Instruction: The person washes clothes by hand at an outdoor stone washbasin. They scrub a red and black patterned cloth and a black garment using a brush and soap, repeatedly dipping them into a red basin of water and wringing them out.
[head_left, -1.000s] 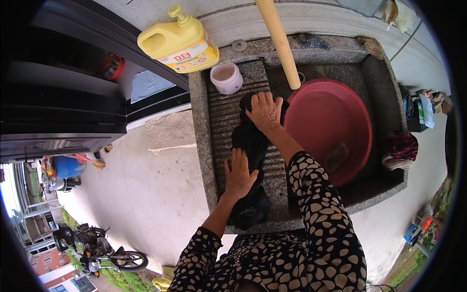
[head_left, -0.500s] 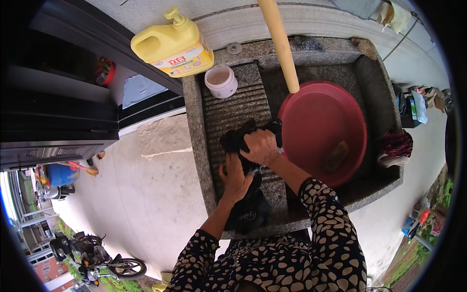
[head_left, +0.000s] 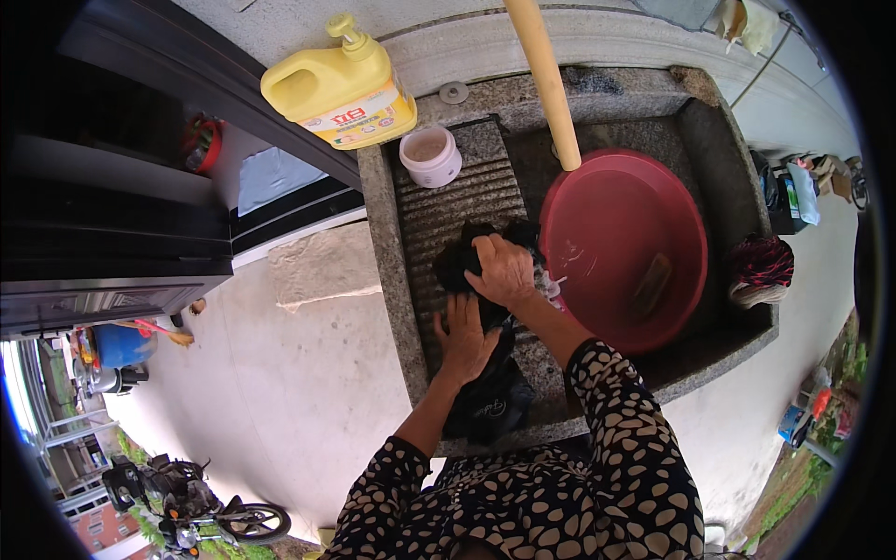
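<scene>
A wet black garment (head_left: 493, 397) lies over the ribbed washboard (head_left: 485, 191) of a stone sink. My right hand (head_left: 505, 271) is closed around a bunched part of it beside the red basin's left rim. Just nearer to me, my left hand (head_left: 465, 341) presses flat on the cloth, fingers stretched out and thumb apart. White suds cling to the garment by the right wrist. The red basin (head_left: 625, 168) holds cloudy water, with a brownish oblong piece (head_left: 651, 285) in it, perhaps soap.
A pinkish-white tub (head_left: 430, 157) stands on the washboard's far end. Beyond the sink's stone rim (head_left: 385, 261) is a yellow pump jug (head_left: 350, 89). A wooden pole (head_left: 544, 84) slants down to the basin. A dark red and grey bundle (head_left: 760, 271) hangs on the right rim.
My right hand has pushed slightly away from me with the bunched cloth. More white suds show beside the basin rim. The whole view has shifted a little.
</scene>
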The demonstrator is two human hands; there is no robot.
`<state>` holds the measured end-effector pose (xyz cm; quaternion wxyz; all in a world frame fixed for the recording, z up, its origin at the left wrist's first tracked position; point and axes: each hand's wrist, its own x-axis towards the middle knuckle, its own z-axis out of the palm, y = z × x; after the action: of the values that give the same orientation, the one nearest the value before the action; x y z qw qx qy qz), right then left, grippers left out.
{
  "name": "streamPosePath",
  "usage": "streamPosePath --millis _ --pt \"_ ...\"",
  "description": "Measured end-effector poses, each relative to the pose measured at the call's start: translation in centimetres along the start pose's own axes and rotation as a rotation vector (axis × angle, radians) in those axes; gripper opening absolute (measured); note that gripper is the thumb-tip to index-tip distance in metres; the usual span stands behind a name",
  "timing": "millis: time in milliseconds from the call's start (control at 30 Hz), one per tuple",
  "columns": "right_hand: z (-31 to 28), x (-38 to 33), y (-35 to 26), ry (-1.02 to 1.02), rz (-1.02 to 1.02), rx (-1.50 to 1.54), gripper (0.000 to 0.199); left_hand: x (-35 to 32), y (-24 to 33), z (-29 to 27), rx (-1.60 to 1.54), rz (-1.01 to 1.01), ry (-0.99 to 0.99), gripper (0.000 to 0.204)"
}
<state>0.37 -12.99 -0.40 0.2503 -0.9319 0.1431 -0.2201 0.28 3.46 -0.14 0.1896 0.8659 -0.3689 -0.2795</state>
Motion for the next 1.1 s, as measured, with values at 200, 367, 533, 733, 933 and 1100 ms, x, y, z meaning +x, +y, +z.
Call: streamPosePath --millis 200,367,533,733,933,1100 --pt "1.6 4.3 4.2 0.001 0.211 -0.170 0.036 0.3 0.5 1.6 -0.166 -0.002 0.292 0.076" --pt "-0.5 -4.8 -3.3 -0.065 0.018 0.349 0.034 0.3 -4.2 2.7 -0.716 -0.019 -0.272 0.077" --pt "1.5 4.9 3.4 -0.018 0.110 -0.250 0.037 0.6 -0.1 1.3 -0.002 -0.046 0.056 0.088" --pt "2.1 1.8 0.3 -0.048 0.198 0.166 0.040 0.4 -0.5 0.7 0.033 -0.063 0.027 0.083" --pt "0.8 -2.9 1.4 0.002 0.111 0.173 0.041 0.5 0.5 0.3 0.007 -0.074 -0.136 0.077" --pt "1.2 6.8 2.1 -0.111 0.170 -0.252 0.044 0.4 0.3 -0.3 -0.174 -0.072 0.234 0.082"
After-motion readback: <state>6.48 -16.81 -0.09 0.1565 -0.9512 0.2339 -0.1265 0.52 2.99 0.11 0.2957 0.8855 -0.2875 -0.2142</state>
